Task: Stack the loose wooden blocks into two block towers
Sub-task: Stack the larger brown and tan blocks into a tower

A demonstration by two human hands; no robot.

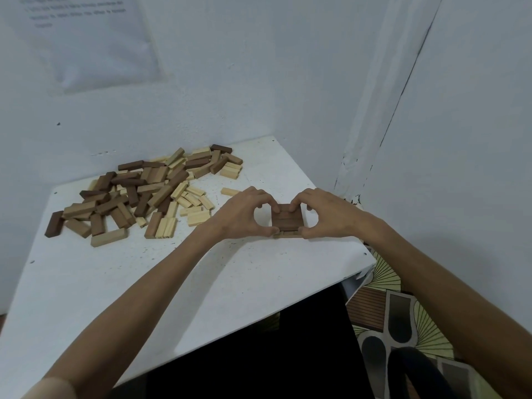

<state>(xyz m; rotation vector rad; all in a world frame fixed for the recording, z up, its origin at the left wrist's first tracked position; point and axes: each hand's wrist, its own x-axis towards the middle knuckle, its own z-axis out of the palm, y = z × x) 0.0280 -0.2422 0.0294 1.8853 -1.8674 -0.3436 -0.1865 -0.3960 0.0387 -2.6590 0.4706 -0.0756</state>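
Currently left hand (244, 216) and right hand (331, 214) pinch the low block tower (286, 221) between them; loose blocks (144, 194) lie at 10 o'clock on the bench (201, 269).

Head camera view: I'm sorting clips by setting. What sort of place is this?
Probably a corner of a plain room, perhaps a home: a white table set against bare white walls, a printed sheet stuck up, and a patterned floor covering beside it.
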